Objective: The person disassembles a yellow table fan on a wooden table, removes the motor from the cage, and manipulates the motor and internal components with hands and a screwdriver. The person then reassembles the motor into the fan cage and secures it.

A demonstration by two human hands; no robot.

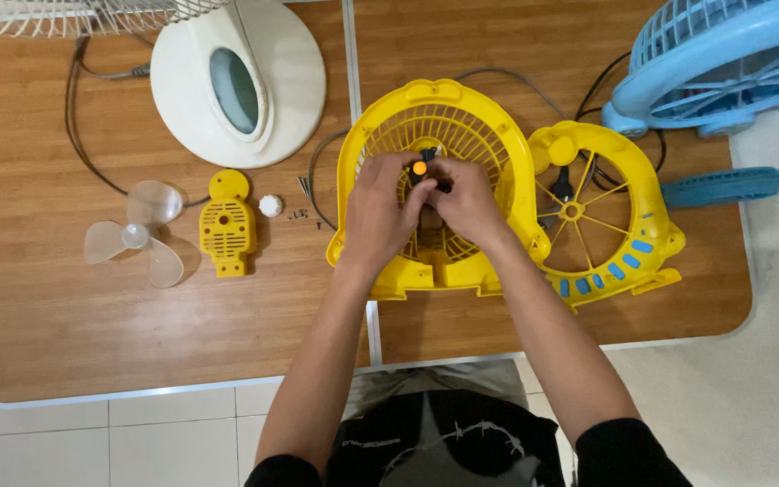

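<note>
A yellow fan housing with a round grille (435, 117) lies flat on the wooden table (65, 298). Both hands meet over its centre. My left hand (379, 209) and my right hand (469, 203) together grip a screwdriver with a black handle and orange cap (420, 169), held upright over the grille's hub. The tool's tip is hidden by my fingers. A second yellow grille half (599, 216) with blue buttons rests just right of the housing.
A clear fan blade (137, 236), a yellow motor cover (227, 225), a small white cap (270, 206) and loose screws (299, 215) lie left. A white fan base (238, 81) stands behind them. A blue fan (723, 63) sits far right, cables between.
</note>
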